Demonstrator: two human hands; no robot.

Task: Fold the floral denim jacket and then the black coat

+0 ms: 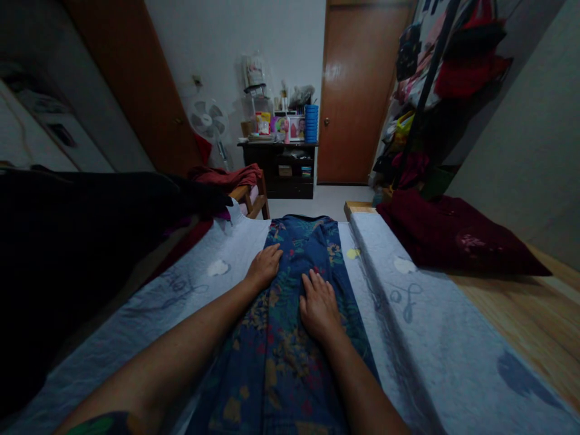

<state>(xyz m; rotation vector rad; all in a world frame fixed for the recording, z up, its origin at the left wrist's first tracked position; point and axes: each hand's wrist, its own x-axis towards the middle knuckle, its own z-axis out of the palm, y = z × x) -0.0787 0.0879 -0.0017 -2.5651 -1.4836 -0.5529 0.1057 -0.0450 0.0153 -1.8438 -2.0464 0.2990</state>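
Observation:
A dark blue garment with a floral print (pixel 290 356) lies lengthwise in front of me, partly folded into a long strip. Its collar end points away from me. My left hand (pixel 265 266) rests on its left edge, fingers stretched forward. Flat on the middle of the cloth, a little nearer to me, lies my right hand (pixel 319 302) with its fingers extended. Neither hand grips the fabric. Beneath the garment is a pale grey-blue sheet (pixel 217 290) with hearts and lettering.
A folded maroon garment (pixel 457 232) lies on the wooden surface (pixel 512 296) at right. Dark clothing (pixel 90 241) hangs along the left. Farther off stand a dark cabinet (pixel 276 181), a white fan (pixel 208 118) and a wooden door (pixel 362 90).

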